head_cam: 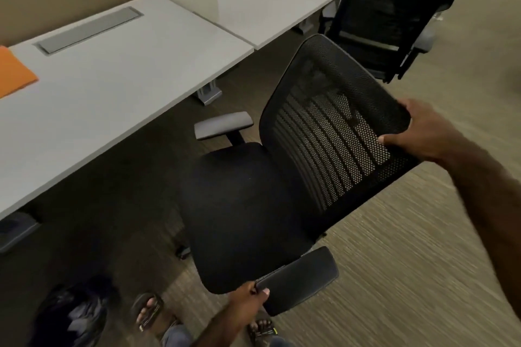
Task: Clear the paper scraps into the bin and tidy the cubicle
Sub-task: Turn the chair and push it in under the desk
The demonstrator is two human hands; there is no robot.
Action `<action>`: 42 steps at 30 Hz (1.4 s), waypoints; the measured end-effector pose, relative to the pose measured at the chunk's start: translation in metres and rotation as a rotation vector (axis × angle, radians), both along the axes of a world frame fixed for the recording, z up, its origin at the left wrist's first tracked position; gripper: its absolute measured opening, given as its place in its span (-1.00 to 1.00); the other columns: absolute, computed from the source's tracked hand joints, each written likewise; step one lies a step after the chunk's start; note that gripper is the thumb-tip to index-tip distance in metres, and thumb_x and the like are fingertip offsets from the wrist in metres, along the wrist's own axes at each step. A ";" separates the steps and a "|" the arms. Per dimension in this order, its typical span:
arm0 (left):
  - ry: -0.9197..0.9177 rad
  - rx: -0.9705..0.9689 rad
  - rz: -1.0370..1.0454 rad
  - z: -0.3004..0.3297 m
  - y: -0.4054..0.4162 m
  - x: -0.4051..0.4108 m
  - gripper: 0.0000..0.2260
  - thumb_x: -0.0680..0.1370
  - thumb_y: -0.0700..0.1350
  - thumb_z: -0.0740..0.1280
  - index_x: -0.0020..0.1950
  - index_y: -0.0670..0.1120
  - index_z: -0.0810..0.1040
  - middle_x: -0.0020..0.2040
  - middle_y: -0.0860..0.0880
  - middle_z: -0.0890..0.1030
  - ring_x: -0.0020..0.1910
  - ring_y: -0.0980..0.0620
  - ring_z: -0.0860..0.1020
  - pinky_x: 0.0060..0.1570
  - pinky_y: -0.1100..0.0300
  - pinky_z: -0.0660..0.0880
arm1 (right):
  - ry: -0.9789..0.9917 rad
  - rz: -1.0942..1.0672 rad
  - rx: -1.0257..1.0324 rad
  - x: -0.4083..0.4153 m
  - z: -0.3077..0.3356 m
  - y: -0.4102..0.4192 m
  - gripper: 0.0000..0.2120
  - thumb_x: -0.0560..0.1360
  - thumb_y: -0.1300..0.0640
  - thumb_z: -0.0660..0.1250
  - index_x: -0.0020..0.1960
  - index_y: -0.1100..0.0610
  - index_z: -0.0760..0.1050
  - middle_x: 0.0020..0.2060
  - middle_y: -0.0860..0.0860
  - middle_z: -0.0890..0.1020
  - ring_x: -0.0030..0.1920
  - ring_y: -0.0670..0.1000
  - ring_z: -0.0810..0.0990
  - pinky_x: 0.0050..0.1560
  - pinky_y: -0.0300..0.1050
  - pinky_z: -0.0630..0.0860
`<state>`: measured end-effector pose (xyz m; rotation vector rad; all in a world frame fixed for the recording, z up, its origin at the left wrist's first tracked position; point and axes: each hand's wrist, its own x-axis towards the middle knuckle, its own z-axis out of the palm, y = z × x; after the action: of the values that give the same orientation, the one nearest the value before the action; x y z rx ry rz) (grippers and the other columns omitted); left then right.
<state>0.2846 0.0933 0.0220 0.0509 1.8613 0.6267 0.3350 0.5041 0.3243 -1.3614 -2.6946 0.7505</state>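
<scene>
Left hand (pixel 248 300): fingers closed on the near armrest (pixel 298 279)
Right hand (pixel 420 132): fingers gripping the chair (pixel 248 205) backrest (pixel 332 121) top
Table (pixel 112 87): orange folder (pixel 12 72)

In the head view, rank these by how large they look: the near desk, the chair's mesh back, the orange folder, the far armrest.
1. Near desk, by far the largest.
2. Mesh back.
3 and 4. Orange folder and far armrest look alike; the folder is cut off by the frame edge, so I won't rank them.
</scene>
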 end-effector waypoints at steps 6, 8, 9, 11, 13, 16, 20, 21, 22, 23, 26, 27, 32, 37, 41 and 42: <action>-0.136 0.045 0.221 -0.077 -0.012 0.007 -0.73 0.47 0.03 0.46 0.09 -0.06 0.57 0.17 -0.16 0.64 0.14 -0.11 0.66 0.22 -0.18 0.62 | 0.004 0.037 0.046 -0.008 0.005 -0.020 -0.16 0.33 0.00 0.67 0.51 0.12 0.40 0.28 0.13 0.60 0.22 0.21 0.59 0.30 0.24 0.56; -0.124 0.040 0.257 -0.083 -0.016 0.007 -0.72 0.46 0.02 0.46 0.10 -0.08 0.59 0.16 -0.18 0.66 0.16 -0.14 0.67 0.19 -0.20 0.64 | -0.001 0.041 0.046 -0.010 0.007 -0.025 -0.14 0.34 -0.01 0.67 0.52 0.14 0.38 0.31 0.16 0.58 0.25 0.22 0.57 0.32 0.23 0.54; -0.123 0.061 0.286 -0.084 -0.018 0.006 -0.67 0.46 -0.02 0.46 0.17 -0.12 0.60 0.14 -0.18 0.66 0.14 -0.14 0.68 0.17 -0.21 0.64 | 0.000 0.046 0.051 -0.012 0.010 -0.030 -0.15 0.36 0.03 0.67 0.53 0.17 0.37 0.33 0.18 0.57 0.27 0.22 0.56 0.33 0.19 0.52; -0.139 0.079 0.323 -0.066 -0.018 0.002 -0.65 0.53 -0.12 0.47 0.28 -0.19 0.57 0.12 -0.17 0.67 0.11 -0.13 0.68 0.15 -0.19 0.65 | 0.013 0.061 0.054 -0.014 0.013 -0.039 -0.19 0.39 0.11 0.66 0.52 0.22 0.38 0.33 0.20 0.56 0.25 0.17 0.54 0.31 0.08 0.48; -0.142 0.073 0.331 -0.041 -0.020 -0.005 -0.70 0.59 -0.15 0.43 0.30 -0.16 0.54 0.15 -0.14 0.66 0.12 -0.10 0.67 0.15 -0.09 0.65 | 0.014 0.063 0.039 -0.016 0.012 -0.045 -0.23 0.39 0.15 0.65 0.50 0.24 0.40 0.29 0.18 0.57 0.21 0.12 0.53 0.25 0.03 0.47; -0.101 0.041 0.336 -0.019 -0.029 -0.015 -0.68 0.61 -0.10 0.42 0.32 -0.18 0.51 0.18 -0.16 0.65 0.05 -0.07 0.63 0.11 0.04 0.61 | 0.033 0.033 -0.018 -0.019 0.013 -0.061 -0.22 0.38 0.09 0.66 0.50 0.20 0.39 0.28 0.11 0.56 0.21 0.11 0.54 0.23 0.04 0.52; 0.008 -0.016 0.316 -0.001 -0.043 -0.035 -0.46 0.64 -0.05 0.39 0.55 -0.18 0.32 0.46 -0.20 0.49 0.33 -0.12 0.52 0.32 0.12 0.46 | 0.052 0.013 -0.065 -0.023 0.006 -0.079 0.02 0.27 -0.17 0.66 0.58 0.09 0.28 0.41 0.08 0.53 0.35 0.15 0.56 0.38 0.21 0.54; 0.044 -0.024 0.328 0.001 -0.047 -0.040 -0.40 0.64 -0.02 0.39 0.60 -0.18 0.26 0.52 -0.20 0.44 0.43 -0.15 0.47 0.40 0.10 0.43 | 0.044 0.003 -0.087 -0.025 0.004 -0.085 0.03 0.30 -0.11 0.68 0.60 0.11 0.24 0.44 0.11 0.51 0.37 0.17 0.54 0.40 0.21 0.52; 0.070 -0.032 0.348 0.004 -0.051 -0.045 -0.36 0.63 -0.01 0.39 0.63 -0.17 0.23 0.56 -0.19 0.39 0.50 -0.17 0.42 0.47 0.07 0.38 | 0.037 -0.004 -0.094 -0.027 0.001 -0.091 0.02 0.32 -0.08 0.68 0.60 0.12 0.20 0.45 0.13 0.49 0.38 0.18 0.53 0.40 0.22 0.52; 0.108 -0.029 0.356 0.007 -0.057 -0.049 -0.34 0.63 0.00 0.39 0.64 -0.17 0.21 0.59 -0.19 0.36 0.54 -0.17 0.38 0.51 0.05 0.34 | 0.035 -0.008 -0.084 -0.029 -0.004 -0.096 0.03 0.31 -0.11 0.67 0.60 0.10 0.19 0.45 0.13 0.48 0.37 0.19 0.54 0.38 0.24 0.53; 0.179 -0.058 0.352 0.014 -0.075 -0.059 -0.32 0.62 0.01 0.40 0.64 -0.19 0.21 0.60 -0.18 0.33 0.57 -0.17 0.33 0.56 0.04 0.29 | 0.029 -0.009 -0.040 -0.029 -0.025 -0.108 0.09 0.20 -0.36 0.54 0.57 0.05 0.22 0.40 0.11 0.52 0.33 0.19 0.57 0.30 0.27 0.58; 0.215 -0.058 0.344 0.017 -0.081 -0.063 -0.32 0.61 0.01 0.41 0.63 -0.19 0.23 0.60 -0.19 0.32 0.57 -0.17 0.33 0.56 0.02 0.29 | 0.023 -0.008 -0.035 -0.029 -0.030 -0.115 0.08 0.20 -0.39 0.50 0.56 0.07 0.22 0.39 0.13 0.51 0.33 0.20 0.56 0.30 0.28 0.58; 0.342 -0.146 0.294 0.035 -0.114 -0.084 -0.38 0.61 0.04 0.38 0.59 -0.19 0.31 0.58 -0.21 0.29 0.56 -0.19 0.31 0.51 0.05 0.28 | 0.015 0.010 -0.029 -0.045 -0.017 -0.187 0.03 0.36 -0.22 0.56 0.58 0.24 0.14 0.49 0.24 0.35 0.45 0.29 0.42 0.38 0.32 0.50; 0.374 -0.196 0.342 0.042 -0.147 -0.096 -0.34 0.59 0.09 0.40 0.59 -0.17 0.32 0.58 -0.21 0.31 0.55 -0.20 0.32 0.54 -0.02 0.33 | 0.011 0.085 -0.099 -0.047 -0.020 -0.246 0.13 0.52 -0.10 0.52 0.70 0.21 -0.22 0.70 0.14 -0.11 0.67 0.19 0.06 0.59 0.10 0.16; 0.352 -0.131 0.458 0.055 -0.153 -0.099 -0.30 0.57 0.08 0.45 0.59 -0.21 0.31 0.57 -0.21 0.38 0.55 -0.19 0.36 0.53 -0.02 0.33 | 0.042 0.149 -0.175 -0.052 -0.019 -0.284 0.16 0.53 -0.16 0.48 0.69 0.15 -0.32 0.69 0.03 -0.30 0.70 0.08 -0.17 0.56 -0.07 -0.02; 0.334 -0.112 0.472 0.061 -0.152 -0.098 -0.30 0.58 0.08 0.44 0.60 -0.20 0.30 0.58 -0.20 0.36 0.56 -0.19 0.34 0.53 -0.01 0.31 | 0.048 0.163 -0.188 -0.054 -0.018 -0.293 0.16 0.53 -0.18 0.48 0.69 0.14 -0.33 0.68 0.03 -0.35 0.69 0.06 -0.24 0.54 -0.09 -0.07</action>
<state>0.1869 -0.0586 0.0828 -0.3893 2.2505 0.8745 0.2815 0.2116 0.3060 -1.1476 -2.7824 1.0605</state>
